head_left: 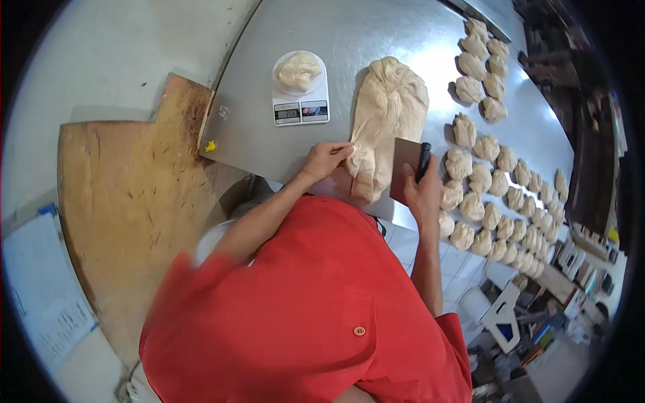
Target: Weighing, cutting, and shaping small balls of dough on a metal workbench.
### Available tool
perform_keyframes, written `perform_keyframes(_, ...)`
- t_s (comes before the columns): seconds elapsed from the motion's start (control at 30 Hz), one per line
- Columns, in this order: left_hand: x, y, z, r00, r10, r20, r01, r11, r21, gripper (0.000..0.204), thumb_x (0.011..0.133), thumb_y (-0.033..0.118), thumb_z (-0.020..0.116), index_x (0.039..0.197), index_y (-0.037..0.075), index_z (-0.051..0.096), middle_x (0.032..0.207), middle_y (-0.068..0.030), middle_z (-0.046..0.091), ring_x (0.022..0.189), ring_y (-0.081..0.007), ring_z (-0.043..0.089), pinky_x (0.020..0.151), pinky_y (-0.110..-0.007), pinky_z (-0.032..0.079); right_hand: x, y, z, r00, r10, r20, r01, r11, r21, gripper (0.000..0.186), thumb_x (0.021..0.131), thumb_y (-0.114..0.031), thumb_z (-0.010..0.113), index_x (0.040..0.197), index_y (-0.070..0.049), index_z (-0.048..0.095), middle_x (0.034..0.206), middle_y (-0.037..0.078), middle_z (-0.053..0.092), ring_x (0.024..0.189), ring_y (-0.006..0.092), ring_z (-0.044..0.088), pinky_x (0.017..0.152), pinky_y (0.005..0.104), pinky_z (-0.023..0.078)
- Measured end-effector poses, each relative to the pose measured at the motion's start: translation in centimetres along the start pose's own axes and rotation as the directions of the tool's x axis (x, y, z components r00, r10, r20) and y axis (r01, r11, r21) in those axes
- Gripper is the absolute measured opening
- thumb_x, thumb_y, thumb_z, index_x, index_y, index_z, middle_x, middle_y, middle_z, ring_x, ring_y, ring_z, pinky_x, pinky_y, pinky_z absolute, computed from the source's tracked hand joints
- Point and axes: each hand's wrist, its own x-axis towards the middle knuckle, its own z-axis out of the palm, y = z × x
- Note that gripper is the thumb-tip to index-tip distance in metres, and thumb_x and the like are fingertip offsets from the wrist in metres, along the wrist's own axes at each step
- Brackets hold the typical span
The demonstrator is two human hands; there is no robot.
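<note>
The left hand [328,160] pinches the big dough [390,107] at its left edge. At its right side, the right hand [424,191] is closed around a scraper [405,153].

Gleaming as smooth, glossy metal across the table top [376,33]. Looking soft and creased, with a faint satiny sheen, over the dough slab [390,111]; appearing lumpy and puckered on the dough pieces [480,178]. Showing smooth white plastic on the scale [318,93], dull-sheened flatness on the scraper blade [402,168]. Presenting scuffed, scratched wood on the board [127,201], matt cloth on the red shirt [269,316].
</note>
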Motion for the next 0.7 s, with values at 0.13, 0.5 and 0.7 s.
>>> perform_keyframes(0.13,0.7,-0.8,-0.9,0.992,0.109,0.067,-0.111,0.994,0.019,0.038,0.089,0.026,0.079,0.12,0.003,0.074,0.098,-0.0103,0.079,0.08,-0.023,0.073,0.076,-0.03,0.057,-3.0,-2.2,4.3,0.997,0.076,-0.004,-0.075,0.995,0.059,0.043,0.096,-0.015,0.066,0.133,-0.002,0.05,0.094,0.024,0.07,0.074,0.0418,0.065,0.067,0.0483,0.049)
perform_keyframes(0.5,1.0,-0.5,-4.3,0.949,0.283,0.14,-0.307,0.93,0.202,0.032,0.093,0.021,0.073,0.118,0.001,0.074,0.103,-0.0092,0.079,0.079,-0.0187,0.071,0.073,-0.029,0.056,-5.8,-7.0,10.2,0.961,0.255,-0.107,-0.253,0.967,0.032,0.045,0.094,-0.013,0.065,0.134,-0.002,0.05,0.093,0.029,0.071,0.08,0.0515,0.068,0.068,0.0532,0.05)
perform_keyframes(0.7,5.3,5.5,-11.4,0.408,0.854,-0.323,-0.234,0.44,0.867,0.05,0.087,0.025,0.078,0.134,0.013,0.068,0.126,-0.0062,0.068,0.111,-0.0265,0.067,0.096,-0.036,0.053,-4.0,-5.3,9.6,0.936,0.303,-0.177,-0.297,0.953,0.057,0.044,0.094,-0.012,0.063,0.135,-0.001,0.05,0.1,0.028,0.071,0.085,0.0482,0.069,0.074,0.0512,0.053)
